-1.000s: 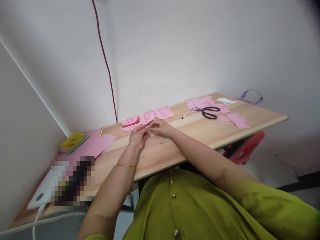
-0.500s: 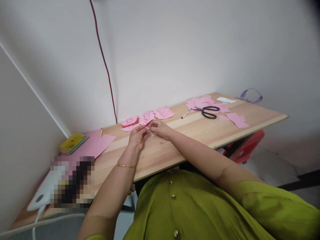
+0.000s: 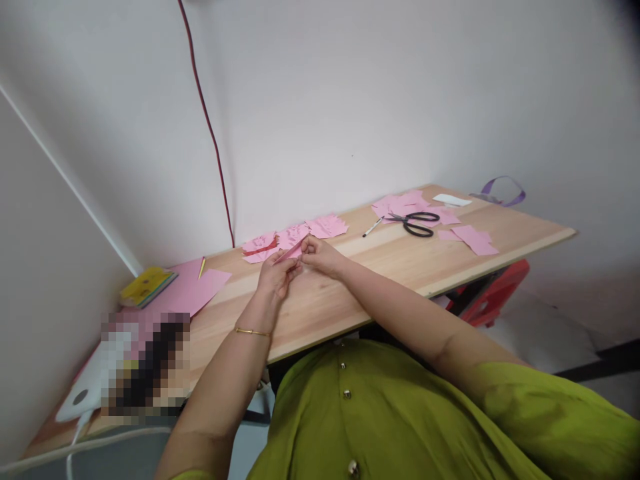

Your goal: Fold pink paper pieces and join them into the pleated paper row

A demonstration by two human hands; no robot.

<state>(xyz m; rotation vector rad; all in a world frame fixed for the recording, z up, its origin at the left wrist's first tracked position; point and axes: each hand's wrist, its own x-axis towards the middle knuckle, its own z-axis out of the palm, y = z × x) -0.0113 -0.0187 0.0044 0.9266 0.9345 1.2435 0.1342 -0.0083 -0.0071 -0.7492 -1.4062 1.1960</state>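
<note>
A small pink piece of paper (image 3: 293, 252) is held a little above the wooden table, tilted between my two hands. My left hand (image 3: 277, 272) is closed on its lower left side, thumb on the near face. At the paper's right end, my right hand (image 3: 320, 257) pinches with bent fingers; its fingertips partly hide the edge. Just behind the hands lie pink cut-paper pieces with jagged edges, one on the right (image 3: 327, 226) and one with a red strip (image 3: 261, 247) on the left.
Black-handled scissors (image 3: 419, 224) and a pen (image 3: 373, 227) lie to the right among pink paper scraps (image 3: 475, 240). A larger pink sheet (image 3: 207, 290), a yellow pencil (image 3: 201, 267) and a yellow packet (image 3: 145, 285) are at left. The table (image 3: 540, 230) meets the wall behind.
My right hand has shifted slightly along the paper, and more of the paper's pink face now shows between my hands. The things on the table have not moved.
</note>
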